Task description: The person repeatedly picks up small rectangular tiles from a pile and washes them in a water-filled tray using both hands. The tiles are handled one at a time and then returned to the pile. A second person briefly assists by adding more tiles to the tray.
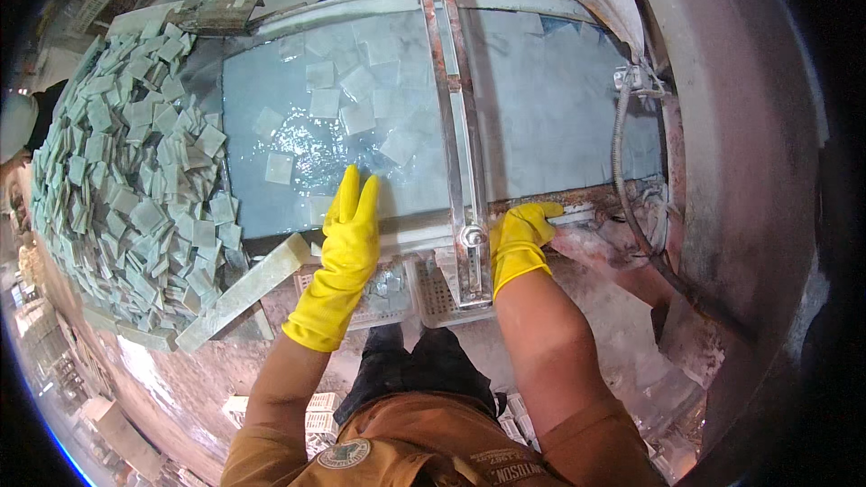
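My left hand, in a yellow rubber glove, reaches over the near rim with its fingers stretched out and nothing in them. Its fingertips are at the wet belt-like surface, close to a loose square tile. Several more pale square tiles lie scattered on that surface, some overlapping, under shiny water. My right hand, gloved the same way, bends over the near rim just right of a rusty metal crossbar; its fingers curl there, partly hidden.
A big heap of greenish square tiles fills the left side, fronted by a pale slab. Plastic crates sit below the rim. A corrugated hose runs down the right end. Part of another person shows at far left.
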`<state>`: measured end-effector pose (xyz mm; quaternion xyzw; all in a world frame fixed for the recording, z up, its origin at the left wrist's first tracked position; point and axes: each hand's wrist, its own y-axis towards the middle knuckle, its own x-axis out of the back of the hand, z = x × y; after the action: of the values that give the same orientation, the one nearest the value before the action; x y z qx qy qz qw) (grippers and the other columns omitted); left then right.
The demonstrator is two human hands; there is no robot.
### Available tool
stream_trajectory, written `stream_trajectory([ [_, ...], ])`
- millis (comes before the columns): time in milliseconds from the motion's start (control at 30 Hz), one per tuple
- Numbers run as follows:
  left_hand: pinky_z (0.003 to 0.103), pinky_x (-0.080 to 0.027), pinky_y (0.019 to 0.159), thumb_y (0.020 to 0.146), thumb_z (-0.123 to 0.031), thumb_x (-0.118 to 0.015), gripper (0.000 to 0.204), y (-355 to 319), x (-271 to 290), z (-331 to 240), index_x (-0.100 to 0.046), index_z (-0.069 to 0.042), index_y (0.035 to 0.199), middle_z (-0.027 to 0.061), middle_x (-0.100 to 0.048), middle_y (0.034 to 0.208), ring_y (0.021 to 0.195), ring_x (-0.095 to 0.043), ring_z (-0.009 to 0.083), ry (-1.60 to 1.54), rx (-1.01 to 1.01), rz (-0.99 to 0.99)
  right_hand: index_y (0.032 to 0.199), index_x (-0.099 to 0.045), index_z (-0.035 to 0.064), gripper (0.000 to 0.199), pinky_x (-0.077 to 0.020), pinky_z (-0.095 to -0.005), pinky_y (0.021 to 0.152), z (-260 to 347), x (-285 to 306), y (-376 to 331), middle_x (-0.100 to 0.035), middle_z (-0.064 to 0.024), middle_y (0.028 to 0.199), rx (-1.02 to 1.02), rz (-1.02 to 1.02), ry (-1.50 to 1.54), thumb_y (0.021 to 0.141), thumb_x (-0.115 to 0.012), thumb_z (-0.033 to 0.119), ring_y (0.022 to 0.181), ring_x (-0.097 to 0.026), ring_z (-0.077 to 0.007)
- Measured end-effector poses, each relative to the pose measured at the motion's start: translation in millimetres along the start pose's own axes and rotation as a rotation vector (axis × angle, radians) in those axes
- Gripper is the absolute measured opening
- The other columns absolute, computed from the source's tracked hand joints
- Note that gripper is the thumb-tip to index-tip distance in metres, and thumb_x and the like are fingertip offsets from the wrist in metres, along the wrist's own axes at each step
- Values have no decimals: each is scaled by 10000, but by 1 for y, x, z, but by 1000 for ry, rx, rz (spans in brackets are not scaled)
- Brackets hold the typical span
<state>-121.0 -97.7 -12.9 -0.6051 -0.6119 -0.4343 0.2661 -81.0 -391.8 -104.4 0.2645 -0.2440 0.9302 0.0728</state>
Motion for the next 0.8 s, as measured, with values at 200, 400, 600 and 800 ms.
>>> stream_trajectory([
  [200,490,-550,1091,940,45,-679,585,63,22,6,-591,-19,1515,363,-507,1586,1358,-598,551,-252,91,-100,1343,-710,-3,698,-625,-458,878,-51,-15,97,-799,-238,1172,162,-86,127,1054,-552,613,1028,-771,-415],
  [400,617,-415,1196,937,-169,-767,666,67,-19,8,-541,9,1538,361,-514,1539,1395,-508,566,92,-7,-114,1331,-711,-13,700,-626,-455,872,-3,-6,1,-798,-245,1167,30,-15,2,1055,-559,612,1023,-772,-415],
  [600,655,-292,1258,955,-354,-786,750,52,-7,-36,-518,2,1559,362,-477,1583,1449,-441,585,79,42,-6,1319,-713,-23,702,-627,-451,866,10,1,-6,-796,-252,1162,33,-40,-24,1056,-566,611,1018,-773,-416],
  [800,649,-316,1250,929,-442,-812,833,107,-18,-10,-511,-29,1587,345,-494,1577,1441,-468,555,155,-44,45,1306,-714,-33,704,-628,-448,860,15,3,-16,-795,-258,1158,27,-36,-36,1057,-573,610,1013,-774,-416],
])
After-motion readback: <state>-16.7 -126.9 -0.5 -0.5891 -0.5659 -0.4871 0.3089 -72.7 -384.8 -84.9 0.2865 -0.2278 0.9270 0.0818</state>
